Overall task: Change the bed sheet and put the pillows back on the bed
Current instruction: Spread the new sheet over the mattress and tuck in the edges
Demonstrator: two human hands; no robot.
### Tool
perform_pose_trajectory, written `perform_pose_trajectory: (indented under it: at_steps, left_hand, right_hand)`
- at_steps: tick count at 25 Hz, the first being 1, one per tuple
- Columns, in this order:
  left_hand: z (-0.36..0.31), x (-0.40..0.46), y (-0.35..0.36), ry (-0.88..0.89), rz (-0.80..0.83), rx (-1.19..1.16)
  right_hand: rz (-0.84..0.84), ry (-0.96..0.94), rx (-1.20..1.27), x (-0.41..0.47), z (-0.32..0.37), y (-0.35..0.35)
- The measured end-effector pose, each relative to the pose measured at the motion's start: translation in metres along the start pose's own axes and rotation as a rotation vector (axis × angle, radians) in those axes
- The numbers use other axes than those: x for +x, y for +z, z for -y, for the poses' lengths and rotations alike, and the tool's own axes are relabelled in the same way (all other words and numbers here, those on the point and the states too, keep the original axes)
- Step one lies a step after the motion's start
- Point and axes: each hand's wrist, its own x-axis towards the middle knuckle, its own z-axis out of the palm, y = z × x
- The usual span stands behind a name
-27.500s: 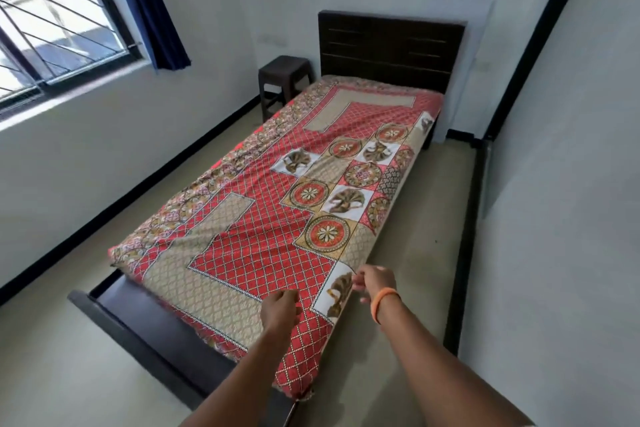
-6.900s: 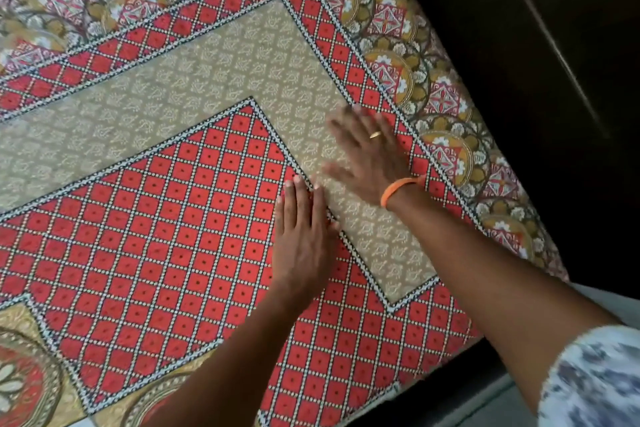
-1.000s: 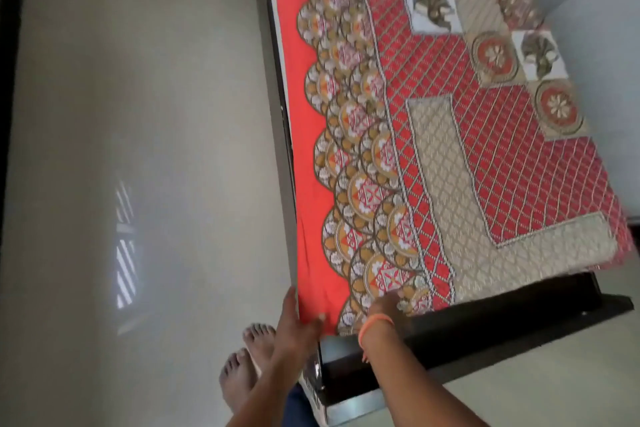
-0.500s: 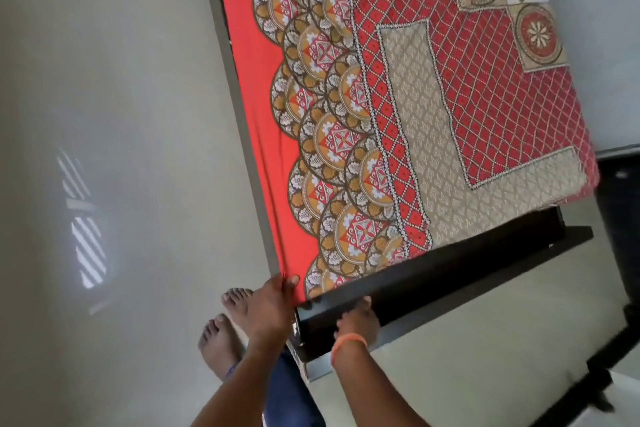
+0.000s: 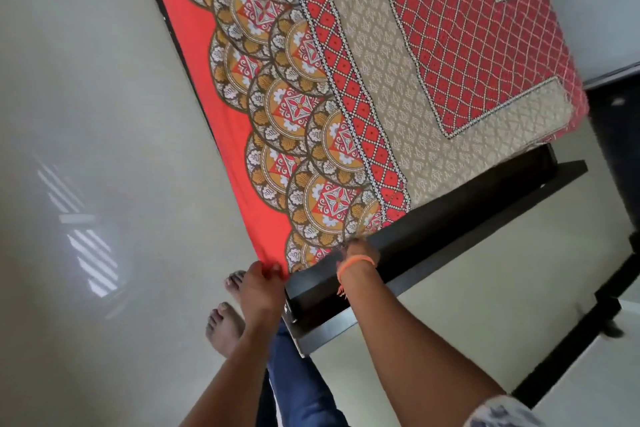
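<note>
A: How are the hands posed?

B: The left hand (image 5: pixel 260 288) is seen at about 6 o'clock in the view, its forearm rising from the bottom edge, fingers and thumb pinched on the plain red corner of the red and gold patterned cotton bed sheet (image 5: pixel 363 90). The right hand (image 5: pixel 360 251), just toward 3 o'clock of it, is pushed down between sheet and dark wooden footboard (image 5: pixel 433 229); its fingers are hidden, so its grip cannot be told. An orange thread band (image 5: pixel 355 263) is worn at that wrist.

A: And the materials?

B: The sheet is spread flat over the bed from 6 toward 1 o'clock, printed with scalloped medallions, a lattice of red diamonds and a beige band. The footboard is smooth and straight-edged. Bare feet (image 5: pixel 225 319) are seen on the pale glossy floor (image 5: pixel 104 114).
</note>
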Motion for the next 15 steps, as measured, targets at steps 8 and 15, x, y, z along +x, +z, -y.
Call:
perform_pose_trajectory:
  at_steps: [8, 15]
  left_hand:
    - [-0.035, -0.034, 0.0, 0.212, -0.546, 0.074]
    - [-0.097, -0.126, 0.108, 0.306, 0.136, -0.136]
  right_hand:
    - [0.212, 0.164, 0.358, -0.005, 0.004, -0.024]
    - [0.157, -0.126, 0.399, 0.037, 0.066, -0.149]
